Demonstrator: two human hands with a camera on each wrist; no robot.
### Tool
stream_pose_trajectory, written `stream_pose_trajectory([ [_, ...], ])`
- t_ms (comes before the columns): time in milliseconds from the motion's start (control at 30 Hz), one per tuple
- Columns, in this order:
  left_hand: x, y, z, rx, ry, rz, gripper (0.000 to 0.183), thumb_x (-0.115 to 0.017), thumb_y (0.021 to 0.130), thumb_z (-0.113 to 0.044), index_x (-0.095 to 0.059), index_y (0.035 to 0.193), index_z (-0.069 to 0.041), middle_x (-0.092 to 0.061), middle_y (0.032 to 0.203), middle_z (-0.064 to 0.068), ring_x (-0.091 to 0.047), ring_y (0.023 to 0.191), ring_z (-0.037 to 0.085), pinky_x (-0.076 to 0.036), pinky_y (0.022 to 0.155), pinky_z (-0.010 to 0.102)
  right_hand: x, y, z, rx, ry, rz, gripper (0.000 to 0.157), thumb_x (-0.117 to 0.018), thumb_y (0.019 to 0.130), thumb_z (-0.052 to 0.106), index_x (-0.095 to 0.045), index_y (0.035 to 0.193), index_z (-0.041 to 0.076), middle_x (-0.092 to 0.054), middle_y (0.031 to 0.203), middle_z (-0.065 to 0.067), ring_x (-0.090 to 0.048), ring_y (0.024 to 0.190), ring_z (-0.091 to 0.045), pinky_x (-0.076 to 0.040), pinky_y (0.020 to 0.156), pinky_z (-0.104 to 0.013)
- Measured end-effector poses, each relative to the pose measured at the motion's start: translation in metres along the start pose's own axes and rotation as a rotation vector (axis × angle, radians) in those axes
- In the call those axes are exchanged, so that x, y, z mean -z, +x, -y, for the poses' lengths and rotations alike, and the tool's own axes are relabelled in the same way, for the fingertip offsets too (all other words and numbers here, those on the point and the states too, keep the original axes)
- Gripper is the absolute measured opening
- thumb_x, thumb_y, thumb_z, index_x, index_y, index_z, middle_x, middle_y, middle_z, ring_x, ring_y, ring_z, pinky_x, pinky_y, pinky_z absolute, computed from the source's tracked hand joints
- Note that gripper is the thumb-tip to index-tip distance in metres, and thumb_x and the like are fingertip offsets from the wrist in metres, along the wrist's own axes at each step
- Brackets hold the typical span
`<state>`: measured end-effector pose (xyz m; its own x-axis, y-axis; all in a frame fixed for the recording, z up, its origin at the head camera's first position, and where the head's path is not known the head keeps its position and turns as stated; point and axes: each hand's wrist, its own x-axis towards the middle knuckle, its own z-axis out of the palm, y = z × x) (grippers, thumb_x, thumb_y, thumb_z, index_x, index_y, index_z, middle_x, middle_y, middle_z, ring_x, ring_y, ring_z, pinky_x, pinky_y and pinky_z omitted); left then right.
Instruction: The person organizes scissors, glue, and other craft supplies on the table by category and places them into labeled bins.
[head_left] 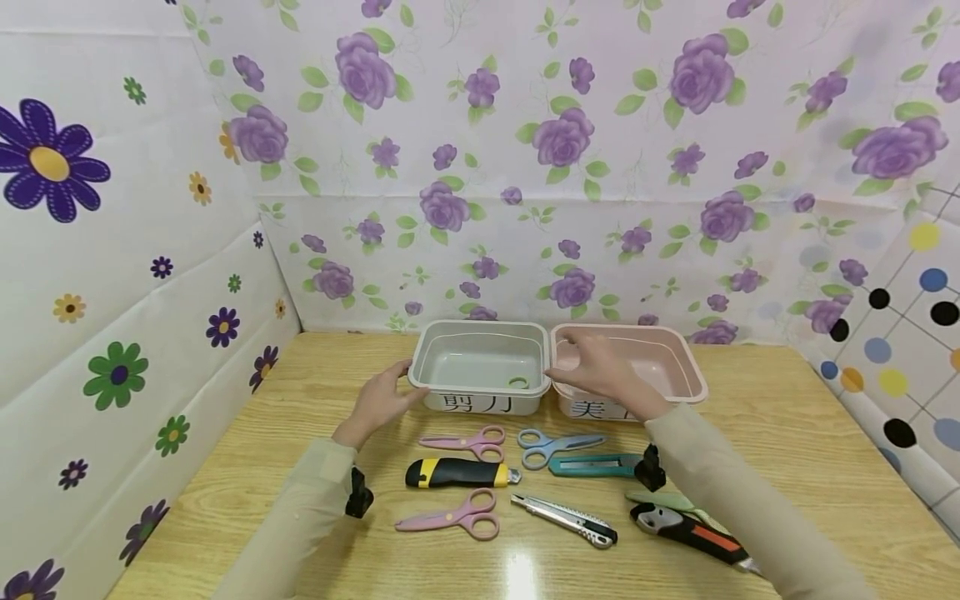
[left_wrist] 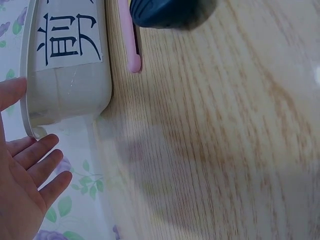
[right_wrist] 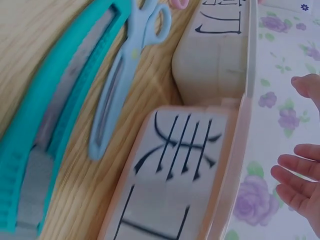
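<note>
White bin (head_left: 472, 368) sits between left hand (head_left: 379, 403) and right hand (head_left: 606, 370), both hands spread.

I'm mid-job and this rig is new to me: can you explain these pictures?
There's no machine: a person works bare-handed. The wide picture comes from a head camera; the two closer ones from wrist cameras. On the table lie pink scissors, blue scissors and craft knives, in front of a grey box and a pink box. The left hand touches the grey box's left end; the right hand reaches across the pink box toward the grey box, contact unclear. Neither holds scissors or a knife.
</note>
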<state>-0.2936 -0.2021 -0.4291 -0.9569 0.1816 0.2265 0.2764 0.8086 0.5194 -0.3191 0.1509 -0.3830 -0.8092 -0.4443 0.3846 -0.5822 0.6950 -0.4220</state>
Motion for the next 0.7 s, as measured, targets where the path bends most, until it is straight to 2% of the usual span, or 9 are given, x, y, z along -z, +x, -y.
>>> stream_pose_trajectory([
  [133, 0.0, 0.0, 0.0, -0.001, 0.001, -0.004, 0.065, -0.062, 0.084, -0.037, -0.042, 0.132, 0.002, -0.054, 0.124, 0.02, -0.05, 0.112, 0.038, -0.039, 0.093, 0.053, 0.006, -0.011, -0.01, -0.009, 0.01, -0.007, 0.061, -0.076, 0.072, 0.031, -0.053, 0.119, -0.001, -0.058, 0.113, -0.021, -0.055, 0.103, -0.034, -0.045, 0.087, -0.049],
  [233, 0.0, 0.0, 0.0, -0.014, 0.002, -0.004, 0.065, -0.062, 0.084, -0.036, -0.042, 0.132, 0.002, -0.054, 0.123, 0.02, -0.051, 0.112, 0.038, -0.039, 0.092, 0.053, 0.012, -0.022, -0.015, -0.041, -0.023, 0.01, 0.065, -0.074, 0.073, 0.035, -0.052, 0.121, -0.003, -0.057, 0.114, -0.024, -0.054, 0.104, -0.038, -0.045, 0.085, -0.051],
  [367, 0.0, 0.0, 0.0, -0.011, -0.001, 0.0, 0.066, -0.063, 0.083, -0.036, -0.042, 0.133, 0.002, -0.054, 0.123, 0.02, -0.051, 0.112, 0.038, -0.039, 0.093, 0.053, 0.022, -0.037, -0.02, -0.055, -0.087, 0.017, 0.064, -0.073, 0.073, 0.04, -0.054, 0.119, 0.0, -0.06, 0.11, -0.02, -0.057, 0.1, -0.035, -0.046, 0.082, -0.049],
  [533, 0.0, 0.0, 0.001, -0.005, 0.005, -0.004, 0.067, -0.062, 0.083, -0.037, -0.042, 0.133, 0.002, -0.054, 0.123, 0.02, -0.051, 0.112, 0.038, -0.039, 0.092, 0.054, 0.031, -0.05, -0.027, 0.026, -0.179, -0.061, 0.063, -0.075, 0.07, 0.04, -0.057, 0.115, -0.001, -0.063, 0.103, -0.018, -0.06, 0.092, -0.033, -0.049, 0.075, -0.047],
  [700, -0.001, 0.001, 0.002, -0.01, 0.0, -0.006, 0.067, -0.062, 0.083, -0.038, -0.042, 0.132, 0.002, -0.055, 0.123, 0.02, -0.051, 0.112, 0.037, -0.04, 0.092, 0.053, 0.038, -0.061, -0.032, 0.082, -0.174, -0.103, 0.061, -0.078, 0.068, 0.033, -0.058, 0.113, -0.002, -0.063, 0.1, -0.018, -0.06, 0.088, -0.033, -0.049, 0.072, -0.046],
])
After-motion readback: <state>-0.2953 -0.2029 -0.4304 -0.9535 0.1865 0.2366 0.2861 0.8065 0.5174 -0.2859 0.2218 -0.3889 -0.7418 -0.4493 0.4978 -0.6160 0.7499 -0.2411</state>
